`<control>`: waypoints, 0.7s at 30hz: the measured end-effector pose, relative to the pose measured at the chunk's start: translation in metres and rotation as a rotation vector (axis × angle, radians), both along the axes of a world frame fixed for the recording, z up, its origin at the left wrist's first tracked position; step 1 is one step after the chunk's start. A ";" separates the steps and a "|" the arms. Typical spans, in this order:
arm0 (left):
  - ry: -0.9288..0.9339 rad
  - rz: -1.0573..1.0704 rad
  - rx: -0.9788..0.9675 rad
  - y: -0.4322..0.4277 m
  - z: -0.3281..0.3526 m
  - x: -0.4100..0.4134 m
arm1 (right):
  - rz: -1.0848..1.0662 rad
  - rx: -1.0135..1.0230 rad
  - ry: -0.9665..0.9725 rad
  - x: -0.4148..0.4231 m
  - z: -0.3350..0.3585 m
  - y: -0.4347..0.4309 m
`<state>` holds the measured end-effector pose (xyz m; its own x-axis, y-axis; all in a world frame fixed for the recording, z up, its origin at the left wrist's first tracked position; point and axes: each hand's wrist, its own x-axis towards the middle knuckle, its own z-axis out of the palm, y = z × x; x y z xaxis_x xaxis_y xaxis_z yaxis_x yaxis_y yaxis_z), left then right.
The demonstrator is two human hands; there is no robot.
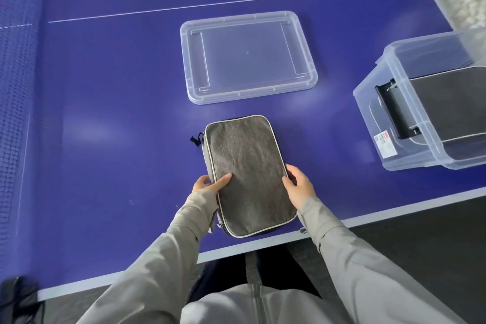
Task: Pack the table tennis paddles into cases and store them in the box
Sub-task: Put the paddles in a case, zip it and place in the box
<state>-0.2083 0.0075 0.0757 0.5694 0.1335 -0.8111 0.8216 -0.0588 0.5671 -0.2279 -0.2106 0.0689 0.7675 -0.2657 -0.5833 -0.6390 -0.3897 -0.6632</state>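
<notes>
We have the grey case (249,160) flat on the table (105,113), left hand (207,184) and right hand (299,187) each in a grip clamped on its long edges. Right of the case stands the box (368,97), one case already inside. Storing seems in hand; next we should lift it across, level.

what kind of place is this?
Probably a table tennis room or sports hall: the work surface is a blue table tennis table, its net runs along the left edge, and there is a grey paddle case.

Head view — steeply down, near.
</notes>
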 end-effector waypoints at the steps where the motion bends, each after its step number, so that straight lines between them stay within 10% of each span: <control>1: 0.006 0.001 -0.015 -0.002 0.000 0.000 | 0.005 -0.003 -0.001 0.001 -0.001 -0.001; 9: -0.100 0.060 -0.089 -0.017 -0.003 -0.004 | 0.018 -0.045 -0.036 -0.002 0.000 -0.004; 15: -0.119 0.215 -0.046 -0.040 0.002 -0.006 | 0.041 -0.540 -0.605 -0.044 0.026 0.008; 21: -0.079 0.385 0.014 -0.067 0.020 0.000 | 0.260 -0.524 -0.831 -0.105 0.031 0.033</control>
<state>-0.2088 -0.0598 0.0955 0.5358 0.3604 -0.7635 0.7393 0.2366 0.6305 -0.3329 -0.1774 0.0995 0.9474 -0.1015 0.3035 0.0930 -0.8202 -0.5645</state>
